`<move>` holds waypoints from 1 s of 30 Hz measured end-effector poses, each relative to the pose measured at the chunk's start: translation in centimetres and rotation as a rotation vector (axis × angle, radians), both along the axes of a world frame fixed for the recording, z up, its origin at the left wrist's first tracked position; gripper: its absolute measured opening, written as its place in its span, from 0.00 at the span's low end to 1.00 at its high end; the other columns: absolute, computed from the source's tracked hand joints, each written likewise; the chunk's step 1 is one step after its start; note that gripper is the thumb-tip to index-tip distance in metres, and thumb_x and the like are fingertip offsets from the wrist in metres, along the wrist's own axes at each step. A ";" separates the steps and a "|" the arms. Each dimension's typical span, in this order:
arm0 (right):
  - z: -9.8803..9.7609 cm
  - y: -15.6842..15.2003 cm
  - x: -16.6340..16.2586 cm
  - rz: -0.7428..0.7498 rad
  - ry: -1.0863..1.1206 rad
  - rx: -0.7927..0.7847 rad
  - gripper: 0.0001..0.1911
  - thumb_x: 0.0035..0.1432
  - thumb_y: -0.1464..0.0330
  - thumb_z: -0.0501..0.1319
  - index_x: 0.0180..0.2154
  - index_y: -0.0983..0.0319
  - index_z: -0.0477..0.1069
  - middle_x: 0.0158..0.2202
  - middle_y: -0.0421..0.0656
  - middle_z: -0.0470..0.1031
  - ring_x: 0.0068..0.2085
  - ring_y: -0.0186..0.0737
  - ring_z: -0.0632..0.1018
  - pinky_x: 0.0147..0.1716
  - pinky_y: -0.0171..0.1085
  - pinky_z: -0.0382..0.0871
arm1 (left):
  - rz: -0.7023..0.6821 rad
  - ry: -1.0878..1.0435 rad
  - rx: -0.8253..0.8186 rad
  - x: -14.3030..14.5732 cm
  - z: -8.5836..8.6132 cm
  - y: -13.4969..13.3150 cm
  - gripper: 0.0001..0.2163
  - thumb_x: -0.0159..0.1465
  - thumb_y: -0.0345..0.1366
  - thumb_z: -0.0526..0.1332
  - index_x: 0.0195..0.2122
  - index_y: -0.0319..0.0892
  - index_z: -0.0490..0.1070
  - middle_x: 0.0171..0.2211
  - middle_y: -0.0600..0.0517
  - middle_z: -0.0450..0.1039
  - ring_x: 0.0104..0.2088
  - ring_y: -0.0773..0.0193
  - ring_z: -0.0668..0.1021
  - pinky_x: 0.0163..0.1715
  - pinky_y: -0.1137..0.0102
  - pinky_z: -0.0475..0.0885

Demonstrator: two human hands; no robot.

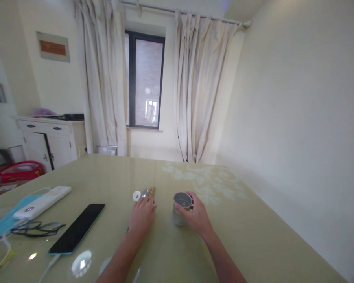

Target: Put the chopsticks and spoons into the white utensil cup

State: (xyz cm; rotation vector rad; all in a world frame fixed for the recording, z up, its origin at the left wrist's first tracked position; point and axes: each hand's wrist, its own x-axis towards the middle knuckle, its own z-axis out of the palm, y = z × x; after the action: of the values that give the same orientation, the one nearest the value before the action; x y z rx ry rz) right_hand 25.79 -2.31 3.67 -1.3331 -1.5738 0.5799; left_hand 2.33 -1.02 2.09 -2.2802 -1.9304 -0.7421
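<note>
My left hand (143, 214) lies over a small bunch of cutlery on the table, fingers close together and curled down on it. Beyond its fingertips stick out the tips of wooden chopsticks (152, 191), a metal spoon (145, 193) and a white rounded end (136, 195) with a dark mark. The lower parts of these are hidden under the hand. To the right, my right hand (196, 214) is closed around a grey metal cup (178, 216), thumb at the near rim and fingers behind at the handle side. The upright cup has small holes in its bottom and appears to hold nothing.
Left on the glossy table (224, 243) lie a black phone (78, 228) on a white cable, folded glasses (37, 228), a white power strip or bank (43, 202) and a blue mask (8, 220). A wall (306, 118) borders the table's right side.
</note>
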 end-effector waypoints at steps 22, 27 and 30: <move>-1.2 -2.8 2.4 0.442 0.089 -0.043 0.43 0.56 0.46 0.73 0.67 0.58 0.68 0.63 0.54 0.76 0.61 0.61 0.78 0.62 0.55 0.71 | 0.146 0.170 -0.159 1.0 0.3 -0.9 0.14 0.71 0.31 0.56 0.49 0.43 0.81 0.50 0.38 0.82 0.55 0.46 0.81 0.55 0.55 0.75; -1.9 -2.5 2.4 0.451 0.117 -0.044 0.44 0.56 0.46 0.73 0.67 0.58 0.68 0.63 0.54 0.76 0.61 0.61 0.78 0.63 0.56 0.70 | 0.139 0.146 -0.149 1.1 -0.4 -0.8 0.13 0.71 0.31 0.56 0.45 0.45 0.82 0.50 0.40 0.82 0.55 0.48 0.81 0.54 0.56 0.75; -2.0 -2.5 2.4 0.453 0.134 -0.053 0.44 0.56 0.46 0.73 0.67 0.57 0.68 0.65 0.54 0.75 0.63 0.61 0.77 0.64 0.56 0.69 | 0.112 0.139 -0.115 1.4 -0.7 -0.9 0.13 0.70 0.31 0.56 0.44 0.45 0.81 0.50 0.41 0.82 0.56 0.47 0.80 0.56 0.55 0.73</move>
State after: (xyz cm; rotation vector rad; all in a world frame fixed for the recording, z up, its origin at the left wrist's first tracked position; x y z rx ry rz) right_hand 28.21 -4.85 1.72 -0.9509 -1.7654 0.9723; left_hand 3.74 -1.88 1.36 -2.1970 -2.0645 -0.4595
